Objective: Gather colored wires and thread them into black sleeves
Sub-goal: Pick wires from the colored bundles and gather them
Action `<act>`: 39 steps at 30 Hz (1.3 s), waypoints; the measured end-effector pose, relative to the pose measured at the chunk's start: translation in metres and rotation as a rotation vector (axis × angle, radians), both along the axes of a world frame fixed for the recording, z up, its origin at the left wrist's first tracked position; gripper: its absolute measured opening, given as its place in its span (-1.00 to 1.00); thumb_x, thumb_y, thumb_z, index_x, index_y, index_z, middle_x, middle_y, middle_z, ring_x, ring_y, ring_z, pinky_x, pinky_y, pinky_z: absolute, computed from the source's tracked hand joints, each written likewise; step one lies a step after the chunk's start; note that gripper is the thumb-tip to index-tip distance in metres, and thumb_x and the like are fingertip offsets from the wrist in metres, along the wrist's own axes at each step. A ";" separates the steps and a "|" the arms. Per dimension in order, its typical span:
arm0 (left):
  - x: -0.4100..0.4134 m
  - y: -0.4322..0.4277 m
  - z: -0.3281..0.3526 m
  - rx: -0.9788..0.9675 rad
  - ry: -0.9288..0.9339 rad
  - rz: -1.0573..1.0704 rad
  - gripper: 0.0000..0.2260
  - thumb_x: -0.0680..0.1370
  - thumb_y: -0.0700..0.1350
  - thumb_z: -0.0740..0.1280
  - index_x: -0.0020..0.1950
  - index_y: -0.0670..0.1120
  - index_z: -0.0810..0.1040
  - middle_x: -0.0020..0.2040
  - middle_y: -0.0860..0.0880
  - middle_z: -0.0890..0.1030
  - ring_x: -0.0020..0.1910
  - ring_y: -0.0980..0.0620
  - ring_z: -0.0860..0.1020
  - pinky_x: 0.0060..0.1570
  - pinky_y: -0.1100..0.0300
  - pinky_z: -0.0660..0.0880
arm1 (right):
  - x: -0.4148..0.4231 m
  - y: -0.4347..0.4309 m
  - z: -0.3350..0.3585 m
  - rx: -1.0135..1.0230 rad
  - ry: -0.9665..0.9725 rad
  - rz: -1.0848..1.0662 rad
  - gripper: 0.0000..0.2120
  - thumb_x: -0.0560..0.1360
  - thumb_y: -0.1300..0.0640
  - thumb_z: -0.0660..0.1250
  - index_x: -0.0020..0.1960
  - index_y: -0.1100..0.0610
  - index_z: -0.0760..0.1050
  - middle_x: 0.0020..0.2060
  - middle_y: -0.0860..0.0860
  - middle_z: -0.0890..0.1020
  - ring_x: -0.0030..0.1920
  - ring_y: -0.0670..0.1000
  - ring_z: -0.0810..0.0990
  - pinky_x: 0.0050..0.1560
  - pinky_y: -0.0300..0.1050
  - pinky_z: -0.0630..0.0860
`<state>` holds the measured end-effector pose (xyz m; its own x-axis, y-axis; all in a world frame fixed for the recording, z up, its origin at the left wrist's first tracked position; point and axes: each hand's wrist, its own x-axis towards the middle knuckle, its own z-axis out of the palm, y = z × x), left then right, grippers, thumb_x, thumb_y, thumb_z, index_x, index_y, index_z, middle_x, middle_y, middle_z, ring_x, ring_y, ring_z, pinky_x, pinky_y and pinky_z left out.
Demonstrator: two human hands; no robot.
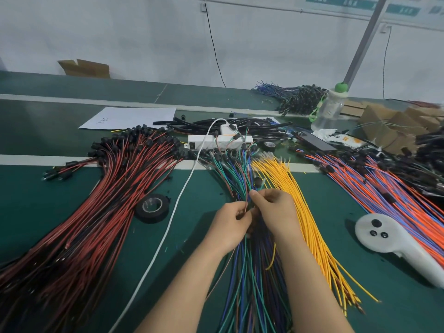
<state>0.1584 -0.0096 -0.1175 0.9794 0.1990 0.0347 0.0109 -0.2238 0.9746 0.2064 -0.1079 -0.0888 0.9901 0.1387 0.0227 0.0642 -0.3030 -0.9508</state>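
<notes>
**Both hands at the middle wire bundle**

The green and blue wires (242, 272) are spread lengthwise down the middle of the green desk (204, 188), their far ends capped with small black plugs near the white power strip (216, 141); a few strands of this bundle are lifted and held between both hands. The left hand (230, 224) is seen with fingers curled, its grip closed on thin strands pinched between thumb and fingers; the right hand (274, 212) is placed just beside it, touching it, its grip closed on the same strands a little further up, between thumb and forefinger.

The yellow wires (300, 212) are fanned out just right of the right hand; the orange and purple wires (384, 193) lie further right, and a white controller (389, 234) rests near them. The red and black wires (96, 212) fill the left side; a roll of black tape (151, 207) lies flat between them and a white cable (168, 227). Black sleeves (182, 122) are heaped behind the power strip, well apart from the hands; a sheet of paper (129, 117) and a clear bottle (329, 109) stand further back.
</notes>
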 end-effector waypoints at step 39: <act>-0.006 -0.001 0.008 -0.464 -0.017 0.166 -0.93 0.59 -0.23 0.25 -0.07 -0.19 0.49 -0.28 -0.06 0.60 -0.41 0.08 0.62 -0.44 0.24 0.53 | -0.007 0.001 0.005 0.028 -0.062 0.014 -0.65 0.53 0.17 0.33 -0.43 0.13 0.45 -0.54 -0.05 0.46 -0.46 -0.07 0.42 -0.33 -0.22 0.41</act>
